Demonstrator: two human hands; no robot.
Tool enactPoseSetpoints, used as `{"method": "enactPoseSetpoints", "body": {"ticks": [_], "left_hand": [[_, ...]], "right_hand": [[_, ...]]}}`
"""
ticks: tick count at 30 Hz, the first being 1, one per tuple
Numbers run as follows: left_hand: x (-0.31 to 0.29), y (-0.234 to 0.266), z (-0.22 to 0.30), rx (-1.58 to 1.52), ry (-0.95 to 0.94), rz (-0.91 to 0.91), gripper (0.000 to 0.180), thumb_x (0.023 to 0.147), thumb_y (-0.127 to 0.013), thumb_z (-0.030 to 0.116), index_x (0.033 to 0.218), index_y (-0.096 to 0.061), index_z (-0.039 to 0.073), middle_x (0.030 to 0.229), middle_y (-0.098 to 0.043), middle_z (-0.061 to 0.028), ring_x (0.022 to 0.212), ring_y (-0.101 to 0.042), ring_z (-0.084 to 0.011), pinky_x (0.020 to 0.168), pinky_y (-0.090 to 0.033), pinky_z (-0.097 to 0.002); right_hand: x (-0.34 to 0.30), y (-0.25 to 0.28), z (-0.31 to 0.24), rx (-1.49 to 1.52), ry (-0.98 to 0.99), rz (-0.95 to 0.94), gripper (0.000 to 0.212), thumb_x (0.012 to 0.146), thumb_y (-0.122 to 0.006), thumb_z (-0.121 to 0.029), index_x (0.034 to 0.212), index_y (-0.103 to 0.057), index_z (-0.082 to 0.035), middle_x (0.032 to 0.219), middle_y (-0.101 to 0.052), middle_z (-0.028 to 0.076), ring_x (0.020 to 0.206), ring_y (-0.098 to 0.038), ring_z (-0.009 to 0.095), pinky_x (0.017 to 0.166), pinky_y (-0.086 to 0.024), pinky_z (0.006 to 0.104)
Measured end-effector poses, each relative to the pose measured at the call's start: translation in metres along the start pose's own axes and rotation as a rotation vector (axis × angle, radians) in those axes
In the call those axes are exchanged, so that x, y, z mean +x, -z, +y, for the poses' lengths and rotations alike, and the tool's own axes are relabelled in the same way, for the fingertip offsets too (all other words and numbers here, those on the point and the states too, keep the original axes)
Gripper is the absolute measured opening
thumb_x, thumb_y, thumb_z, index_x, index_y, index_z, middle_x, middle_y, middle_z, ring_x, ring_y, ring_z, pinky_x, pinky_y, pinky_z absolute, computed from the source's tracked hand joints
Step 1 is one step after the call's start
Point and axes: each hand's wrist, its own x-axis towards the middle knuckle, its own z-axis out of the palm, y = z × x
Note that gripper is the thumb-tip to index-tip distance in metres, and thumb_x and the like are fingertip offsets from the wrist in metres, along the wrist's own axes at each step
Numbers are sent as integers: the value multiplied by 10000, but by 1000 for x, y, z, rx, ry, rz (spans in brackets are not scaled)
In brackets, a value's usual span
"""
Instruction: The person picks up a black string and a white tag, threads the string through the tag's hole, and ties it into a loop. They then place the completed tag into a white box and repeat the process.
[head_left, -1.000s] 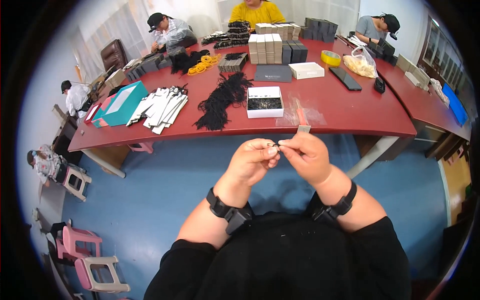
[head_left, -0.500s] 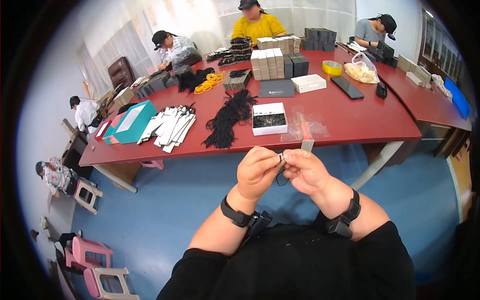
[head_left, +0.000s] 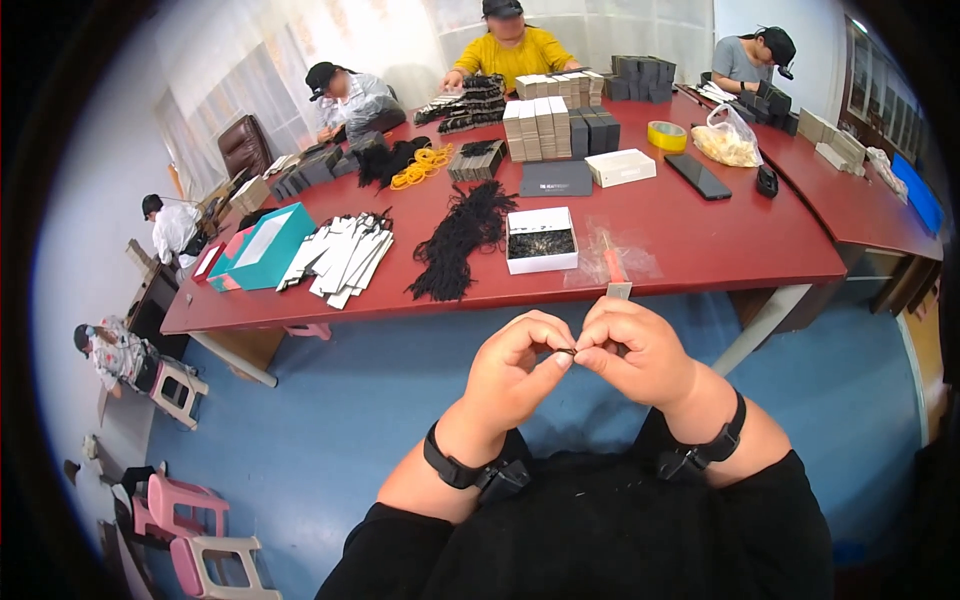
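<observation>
Head view: left-hand grip (head_left: 512,370) and right-hand grip (head_left: 642,352) are both pinching, thumb to finger, holding a small dark strand (head_left: 567,351) between their tips; fingers are hiding most of it. Red surface (head_left: 760,245) is extending beyond the grips. White box (head_left: 544,265) of small dark pieces is sitting straight ahead of them, black cord bundle (head_left: 455,245) lying ahead-left, white strips (head_left: 345,262) farther left, dark phone (head_left: 697,176) resting ahead-right.
</observation>
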Motion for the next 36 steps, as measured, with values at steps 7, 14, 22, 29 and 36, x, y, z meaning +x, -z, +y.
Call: {"method": "enactPoseSetpoints", "body": {"ticks": [7, 14, 22, 29, 36], "left_hand": [[4, 5, 20, 573, -505, -206, 195, 691, -691, -75, 836, -610, 27, 807, -611, -75, 707, -592, -242, 632, -481, -316], [2, 3, 25, 475, -313, -315, 172, 692, -709, -51, 817, -626, 33, 792, -612, -68, 708, -595, -220, 621, -476, -304], [-3, 1, 14, 633, -249, -183, 130, 755, -617, -74, 830, -561, 17, 810, -557, -88, 729, -546, -192, 645, -440, -271], [-12, -8, -11, 164, 91, 30, 67, 859, -540, -24, 892, -491, 8, 814, -507, -38, 761, -498, -104, 651, -411, -239], [-6, -3, -15, 106, 137, 107, 195, 806, -633, 45, 976, -536, 33, 943, -515, -52, 887, -475, -128, 766, -404, -264]], "right_hand": [[5, 12, -10, -36, 78, -237, 113, 760, -691, -81, 769, -590, -30, 730, -537, 75, 652, -545, 246, 574, -431, 325], [9, 22, -14, -14, 45, -430, 126, 779, -683, -130, 764, -601, -35, 719, -541, 78, 653, -558, 242, 578, -436, 324], [3, 13, -3, 38, -232, -257, 128, 775, -706, -138, 816, -642, -35, 716, -567, 50, 636, -540, 148, 579, -427, 276], [-10, -7, 13, -17, -75, 86, 118, 775, -690, -78, 887, -667, -47, 682, -520, 34, 591, -472, 109, 545, -387, 241], [-11, -10, 24, 275, -417, 121, 84, 838, -639, -86, 895, -637, -24, 711, -524, -44, 610, -432, 36, 540, -365, 200]]}}
